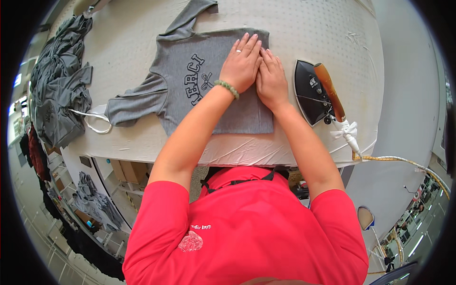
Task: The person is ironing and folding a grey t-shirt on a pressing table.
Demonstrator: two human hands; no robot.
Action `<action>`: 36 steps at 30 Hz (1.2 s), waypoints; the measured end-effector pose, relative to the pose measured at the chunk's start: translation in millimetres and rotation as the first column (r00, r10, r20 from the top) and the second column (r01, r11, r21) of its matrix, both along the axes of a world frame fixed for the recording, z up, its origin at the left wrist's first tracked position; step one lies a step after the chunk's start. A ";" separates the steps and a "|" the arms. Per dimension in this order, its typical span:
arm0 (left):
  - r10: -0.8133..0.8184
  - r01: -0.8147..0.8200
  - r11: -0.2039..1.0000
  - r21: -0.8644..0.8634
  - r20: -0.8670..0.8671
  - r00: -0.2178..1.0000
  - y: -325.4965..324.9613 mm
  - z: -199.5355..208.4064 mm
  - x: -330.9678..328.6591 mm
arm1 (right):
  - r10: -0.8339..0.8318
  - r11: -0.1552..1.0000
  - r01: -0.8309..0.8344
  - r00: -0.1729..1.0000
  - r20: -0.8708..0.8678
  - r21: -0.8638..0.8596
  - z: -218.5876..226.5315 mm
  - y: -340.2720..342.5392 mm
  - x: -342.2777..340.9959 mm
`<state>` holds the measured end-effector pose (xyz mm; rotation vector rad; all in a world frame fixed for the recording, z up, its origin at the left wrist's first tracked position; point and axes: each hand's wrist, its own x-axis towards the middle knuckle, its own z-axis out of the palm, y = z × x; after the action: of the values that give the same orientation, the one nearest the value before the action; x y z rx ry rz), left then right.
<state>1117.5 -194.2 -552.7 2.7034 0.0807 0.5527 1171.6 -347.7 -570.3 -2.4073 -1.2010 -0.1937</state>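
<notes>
A grey sweatshirt (183, 71) with dark lettering and a small bow lies spread on the padded ironing table, its hem toward the right and its sleeves toward the left. My left hand (241, 64) rests flat on it near the hem, fingers stretched out and pointing away from me. Close against it, my right hand (272, 80) lies flat across the hem edge, its fingers also extended. Neither hand grips anything. Just right of my right hand, a black iron (308, 92) with a brown handle sits on the table.
Crumpled grey garments (59, 85) are heaped at the table's left end, beside a white cord loop (97, 123). The iron's hose (399, 160) runs off to the right. More grey garments (97, 202) hang or lie below the table's left side, near a cardboard box (128, 171).
</notes>
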 end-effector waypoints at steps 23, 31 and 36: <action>0.052 -0.069 0.993 -0.099 -0.159 0.986 -12.9 -8.7 31.2 | 0.029 0.800 0.598 0.028 -0.999 0.040 26.9 31.4 76.7; 0.023 -0.043 0.971 -0.237 -0.084 0.996 -19.5 -7.2 33.9 | 0.081 0.750 0.631 0.210 -0.974 0.199 10.6 53.5 100.7; 0.015 -0.047 0.973 -0.225 -0.144 0.990 -16.9 -15.0 37.5 | 0.154 0.672 0.698 0.196 -0.968 0.248 -0.5 29.1 61.6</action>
<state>1154.9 -211.1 -567.8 2.5158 0.2118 0.3370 1233.1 -318.6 -570.8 -1.4418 0.0686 0.6205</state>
